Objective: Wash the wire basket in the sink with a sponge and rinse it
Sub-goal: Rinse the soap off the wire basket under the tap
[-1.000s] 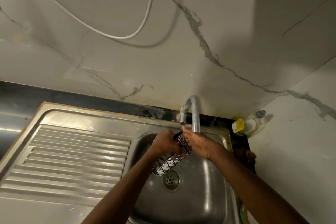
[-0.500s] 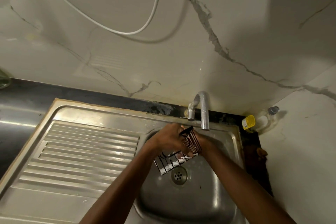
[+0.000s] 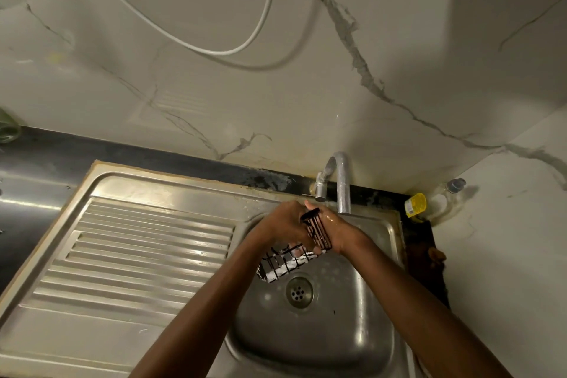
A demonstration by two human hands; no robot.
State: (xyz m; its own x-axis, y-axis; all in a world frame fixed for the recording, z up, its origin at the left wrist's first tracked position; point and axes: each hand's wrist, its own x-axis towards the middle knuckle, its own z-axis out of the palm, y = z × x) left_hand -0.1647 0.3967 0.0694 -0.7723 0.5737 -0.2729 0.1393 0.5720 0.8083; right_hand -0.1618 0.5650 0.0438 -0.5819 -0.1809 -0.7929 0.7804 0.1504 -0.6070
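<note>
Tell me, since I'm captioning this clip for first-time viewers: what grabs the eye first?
Both hands, left hand and right hand, meet over the stainless steel sink basin, holding a black wire basket flecked with white suds just below the curved metal faucet. To the left lies the ribbed steel drainboard, and a white cable loops across the marbled wall above.

Black wire basket (image 3: 287, 258) (soapy), tilted, held above steel sink (image 3: 343, 331)

Tap (image 3: 343, 184) crowds hands (image 3: 310, 230) from above; drainboard (image 3: 138, 255) bare.
</note>
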